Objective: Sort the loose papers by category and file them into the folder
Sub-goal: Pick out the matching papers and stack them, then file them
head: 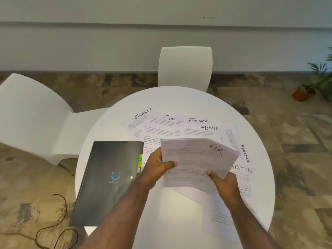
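While the HR stack [195, 159] is gripped above the counter [172, 97] by fingers [170, 164] of both hands, sorting is judged unfinished; filing into the closed folder [109, 177] is required next

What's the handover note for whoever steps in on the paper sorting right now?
Left hand and right hand: both grip a small stack topped by the HR sheet, held above the table.
Folder: closed, on the table's left side; a green HR tab pokes out of its right edge.
Loose papers: FINANCE and ADMIN sheets still mixed and fanned across the far and right side.
Done: HR stack gathered, apparently.
Left: file HR, then sort and file FINANCE and ADMIN.
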`<state>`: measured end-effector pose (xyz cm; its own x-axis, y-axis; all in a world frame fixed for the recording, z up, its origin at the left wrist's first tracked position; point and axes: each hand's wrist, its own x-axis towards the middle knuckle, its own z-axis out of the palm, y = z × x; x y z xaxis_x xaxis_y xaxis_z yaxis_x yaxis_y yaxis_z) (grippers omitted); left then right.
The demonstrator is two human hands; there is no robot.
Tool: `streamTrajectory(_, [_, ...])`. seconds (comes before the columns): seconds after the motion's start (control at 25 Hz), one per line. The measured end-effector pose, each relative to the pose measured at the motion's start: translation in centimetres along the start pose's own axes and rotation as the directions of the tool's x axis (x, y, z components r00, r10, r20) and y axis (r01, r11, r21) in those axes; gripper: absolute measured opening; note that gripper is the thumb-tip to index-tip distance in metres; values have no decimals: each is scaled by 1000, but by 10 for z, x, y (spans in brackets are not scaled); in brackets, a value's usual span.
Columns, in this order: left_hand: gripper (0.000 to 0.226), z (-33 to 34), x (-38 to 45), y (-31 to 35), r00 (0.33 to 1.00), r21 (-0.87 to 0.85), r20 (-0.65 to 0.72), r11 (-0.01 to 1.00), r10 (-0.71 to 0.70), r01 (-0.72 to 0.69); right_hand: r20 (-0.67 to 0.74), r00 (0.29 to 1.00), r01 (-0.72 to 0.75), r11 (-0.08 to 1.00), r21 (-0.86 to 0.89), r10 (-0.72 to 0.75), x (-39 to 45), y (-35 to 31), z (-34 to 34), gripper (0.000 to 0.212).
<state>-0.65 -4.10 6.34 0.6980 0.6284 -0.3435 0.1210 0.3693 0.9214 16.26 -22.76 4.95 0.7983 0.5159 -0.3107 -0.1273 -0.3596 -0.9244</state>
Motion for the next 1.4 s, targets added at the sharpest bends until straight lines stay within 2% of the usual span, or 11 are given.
streamTrajectory(0.08, [47,-28,4,-2,991,90,-129,995,-31,43,-10,1000,10,1000,-18,-10,8,-9,-8,17])
streamTrajectory(0.16, [42,-64,-2,-21,899,396,-433,882,-65,255,-14,1000,-4,1000,1,4,13,-14,-20,12])
streamTrajectory(0.2, [38,-81,-9,-35,839,563,-543,725,-38,398,-8,1000,-20,1000,15,20,14,-14,-25,13])
streamTrajectory(0.28, [47,-107,-26,-66,803,733,-593,378,-50,565,18,998,-59,997,45,58,10,-11,-32,17])
streamTrajectory(0.36, [72,-117,-38,-93,815,782,-569,235,-111,577,19,995,-100,993,70,99,3,-6,-34,19])
streamTrajectory(0.56, [88,-110,-40,-118,813,784,-571,217,-112,581,13,986,-169,983,75,168,-11,3,-28,22])
streamTrajectory(0.8, [86,-113,-30,-116,804,769,-584,240,-113,592,44,984,-173,984,42,171,-17,11,-19,23])
streamTrajectory(1.0, [87,-110,-29,-113,816,791,-568,200,-108,578,56,981,-190,981,38,188,-19,14,-14,16])
streamTrajectory(1.2, [72,-98,-25,-102,844,819,-518,202,-142,537,77,976,-208,978,29,205,-22,17,-13,18])
streamTrajectory(1.28, [62,-92,-24,-94,880,848,-463,235,-108,475,83,974,-214,976,29,211,-22,18,-11,20])
streamTrajectory(1.4, [51,-90,-30,-81,896,812,-441,399,-56,425,120,970,-216,976,19,212,-22,14,-2,24])
